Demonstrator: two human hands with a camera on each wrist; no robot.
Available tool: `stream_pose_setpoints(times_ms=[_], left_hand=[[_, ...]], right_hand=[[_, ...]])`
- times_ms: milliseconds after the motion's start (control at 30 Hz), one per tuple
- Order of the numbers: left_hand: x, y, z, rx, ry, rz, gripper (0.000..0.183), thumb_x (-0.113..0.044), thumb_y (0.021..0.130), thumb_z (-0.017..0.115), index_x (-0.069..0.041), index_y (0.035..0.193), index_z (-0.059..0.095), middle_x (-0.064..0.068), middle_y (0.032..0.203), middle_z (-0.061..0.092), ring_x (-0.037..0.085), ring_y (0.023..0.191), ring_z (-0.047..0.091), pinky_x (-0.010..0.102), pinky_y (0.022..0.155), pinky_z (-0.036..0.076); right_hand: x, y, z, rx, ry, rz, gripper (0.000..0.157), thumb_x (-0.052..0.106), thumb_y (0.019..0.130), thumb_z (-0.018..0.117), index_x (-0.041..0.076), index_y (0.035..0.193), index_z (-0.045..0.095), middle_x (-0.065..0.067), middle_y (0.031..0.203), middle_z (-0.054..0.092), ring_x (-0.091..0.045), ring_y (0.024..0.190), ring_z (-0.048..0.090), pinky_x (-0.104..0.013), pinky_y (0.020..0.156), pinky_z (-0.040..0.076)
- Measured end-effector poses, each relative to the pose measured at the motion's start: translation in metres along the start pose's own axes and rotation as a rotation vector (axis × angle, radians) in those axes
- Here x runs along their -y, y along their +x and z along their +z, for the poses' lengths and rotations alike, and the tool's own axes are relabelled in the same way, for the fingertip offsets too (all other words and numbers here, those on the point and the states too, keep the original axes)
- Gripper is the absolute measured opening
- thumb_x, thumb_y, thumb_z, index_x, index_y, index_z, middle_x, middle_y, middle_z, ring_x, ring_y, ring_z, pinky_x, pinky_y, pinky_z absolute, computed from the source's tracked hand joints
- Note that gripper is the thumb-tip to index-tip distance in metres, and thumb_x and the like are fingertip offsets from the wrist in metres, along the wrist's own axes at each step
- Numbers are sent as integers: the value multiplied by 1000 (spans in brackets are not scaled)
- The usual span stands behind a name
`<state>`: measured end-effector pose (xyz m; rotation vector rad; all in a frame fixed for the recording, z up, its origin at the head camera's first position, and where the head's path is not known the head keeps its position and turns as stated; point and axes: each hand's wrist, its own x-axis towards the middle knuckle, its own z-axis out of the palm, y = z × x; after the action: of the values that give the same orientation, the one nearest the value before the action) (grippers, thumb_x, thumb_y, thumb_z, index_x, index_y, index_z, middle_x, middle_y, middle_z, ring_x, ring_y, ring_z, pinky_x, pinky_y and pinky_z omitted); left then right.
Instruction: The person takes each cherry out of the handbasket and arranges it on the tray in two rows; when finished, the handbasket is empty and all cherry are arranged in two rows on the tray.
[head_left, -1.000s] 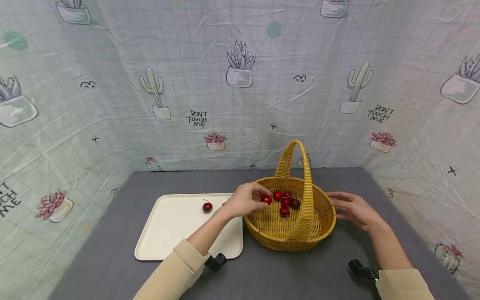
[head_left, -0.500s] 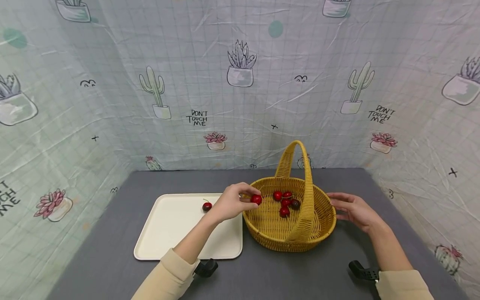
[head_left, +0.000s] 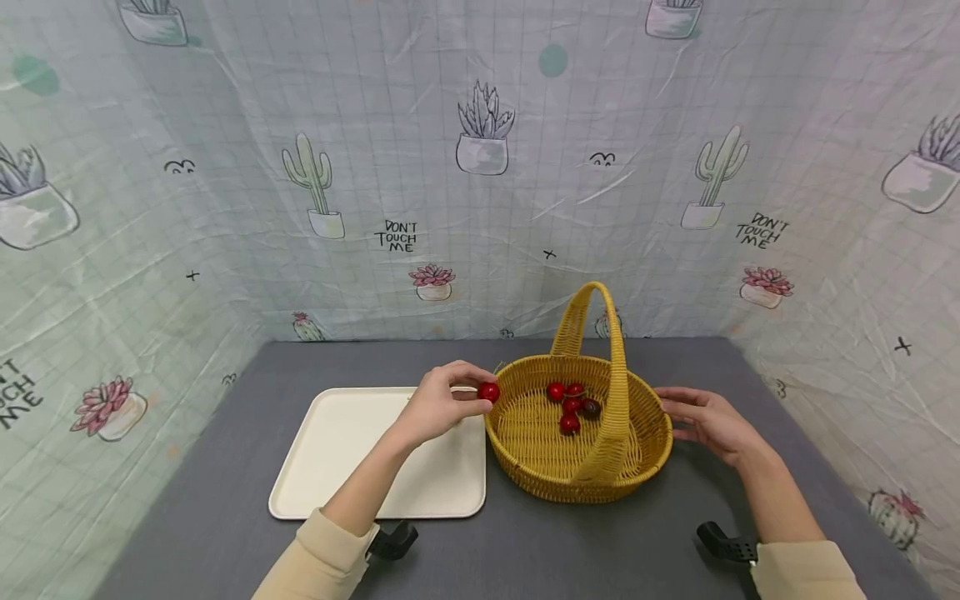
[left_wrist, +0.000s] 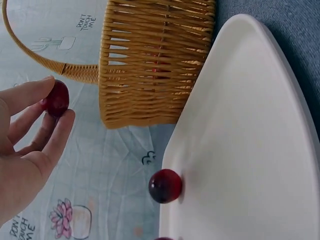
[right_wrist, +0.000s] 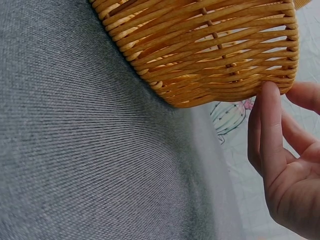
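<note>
Cherry (head_left: 488,392) brought leftward to the rim of one wicker basket (head_left: 536,442).
From the head, the fruit is pinched by the left grip (head_left: 447,404); since a second ago it has been shifted from over the basket's inside to its left rim, beside one cream tray (head_left: 330,454), so its removal from the basket seems nearly complete. Five loose cherries (head_left: 572,405) are left in the basket, which is set on the grey counter (head_left: 540,550). From the left wrist, the pinched fruit is seen above the tray's level, with two tray cherries (left_wrist: 165,186) counted, the second cut by the lower edge. From the right wrist, the basket's rim is lightly touched by the right grip (right_wrist: 295,165), its fingers extended, nothing being grasped.
</note>
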<state>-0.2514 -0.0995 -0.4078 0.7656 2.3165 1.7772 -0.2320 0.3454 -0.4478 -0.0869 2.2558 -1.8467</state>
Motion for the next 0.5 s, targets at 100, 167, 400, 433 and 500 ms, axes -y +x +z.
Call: stream_pose_setpoints(times_ms=[100, 167, 400, 433, 500], left_hand=[[1, -4, -5, -18, -19, -48, 34, -6, 90, 80, -6, 122, 72, 9, 119, 66, 32, 109, 70, 30, 62, 52], [3, -6, -8, -36, -19, -65, 34, -7, 89, 80, -6, 123, 73, 8, 120, 66, 32, 109, 70, 32, 61, 52], [7, -12, -22, -85, 0, -33, 35, -2, 88, 81, -2, 121, 72, 12, 122, 65, 33, 109, 70, 40, 86, 59], [8, -12, -24, -91, 4, -28, 34, -2, 88, 81, -2, 121, 72, 13, 122, 65, 33, 108, 70, 37, 87, 58], [8, -13, -28, -103, 10, -13, 34, -1, 87, 81, -1, 121, 72, 13, 123, 65, 33, 108, 69, 33, 88, 57]], right_hand=[[0, -1, 0, 14, -2, 4, 61, 23, 106, 61, -11, 151, 39, -8, 135, 60, -12, 106, 67, -39, 87, 58], [0, -1, 0, 23, 3, 2, 61, 23, 107, 60, -11, 152, 38, -8, 135, 61, -13, 106, 67, -40, 87, 58], [2, -1, -1, 37, 12, -4, 60, 22, 107, 59, -12, 152, 38, -5, 132, 63, -12, 106, 68, -39, 88, 58], [2, -1, -1, 38, 11, -2, 60, 22, 107, 59, -12, 152, 38, -4, 131, 63, -12, 106, 68, -39, 88, 58], [2, -2, -1, 35, 10, 0, 60, 23, 107, 59, -12, 151, 38, -3, 131, 63, -12, 106, 68, -39, 88, 58]])
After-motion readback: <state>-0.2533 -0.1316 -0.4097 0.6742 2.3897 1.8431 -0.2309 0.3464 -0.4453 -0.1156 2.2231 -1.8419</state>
